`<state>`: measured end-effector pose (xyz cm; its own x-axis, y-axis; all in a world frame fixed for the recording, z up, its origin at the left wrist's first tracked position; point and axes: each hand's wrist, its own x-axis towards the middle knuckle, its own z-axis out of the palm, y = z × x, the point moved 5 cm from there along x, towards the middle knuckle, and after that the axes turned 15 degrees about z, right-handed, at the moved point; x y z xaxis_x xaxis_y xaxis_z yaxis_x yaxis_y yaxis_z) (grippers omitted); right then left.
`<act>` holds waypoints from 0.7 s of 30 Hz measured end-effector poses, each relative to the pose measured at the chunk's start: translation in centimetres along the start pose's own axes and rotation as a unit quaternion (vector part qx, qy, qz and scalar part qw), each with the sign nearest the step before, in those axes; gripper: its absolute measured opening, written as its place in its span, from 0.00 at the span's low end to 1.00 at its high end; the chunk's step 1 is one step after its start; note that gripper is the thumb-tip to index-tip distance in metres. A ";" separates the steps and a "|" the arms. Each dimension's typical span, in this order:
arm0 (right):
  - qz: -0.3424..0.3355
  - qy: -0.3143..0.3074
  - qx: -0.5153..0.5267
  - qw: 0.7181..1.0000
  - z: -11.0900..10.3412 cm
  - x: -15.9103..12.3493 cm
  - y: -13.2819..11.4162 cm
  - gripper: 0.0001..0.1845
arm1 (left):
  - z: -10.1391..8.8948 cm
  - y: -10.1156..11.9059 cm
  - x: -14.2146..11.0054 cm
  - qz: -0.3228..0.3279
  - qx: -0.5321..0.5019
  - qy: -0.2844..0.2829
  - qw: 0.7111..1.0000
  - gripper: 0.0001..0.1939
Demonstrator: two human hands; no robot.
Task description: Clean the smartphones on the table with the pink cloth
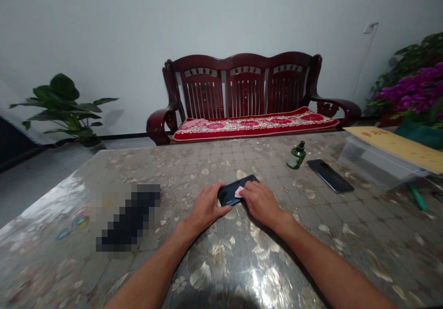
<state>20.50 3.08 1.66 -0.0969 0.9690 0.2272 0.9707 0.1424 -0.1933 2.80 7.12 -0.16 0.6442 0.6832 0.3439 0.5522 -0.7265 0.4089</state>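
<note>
A dark smartphone (228,195) lies on the patterned table cover in front of me, its length running left to right at a slant. My left hand (208,202) grips its left end, fingers on the far edge and thumb on the near one. Pinched in my right hand (259,200) is a small pink cloth (238,191), pressed on the phone's upper surface near its right half. The fingers of my right hand cover part of that end.
Beyond my right hand stand a green spray bottle (296,155) and a second dark phone (330,176). A clear plastic box (377,161) with a yellow sheet (398,145) on top is farther right. At left lie a pixelated dark object (129,221) and coloured bands (64,233).
</note>
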 end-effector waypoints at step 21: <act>0.034 0.027 -0.010 0.999 -0.4 0.6 1.7 0.12 | 0.1 -0.1 0.0 -0.024 -0.029 0.001 0.999 0.31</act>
<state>22.16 3.84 1.83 -0.0186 0.9638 0.2660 0.9788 0.0718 -0.1917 2.76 7.19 -0.30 0.6166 0.7170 0.3253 0.5504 -0.6880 0.4731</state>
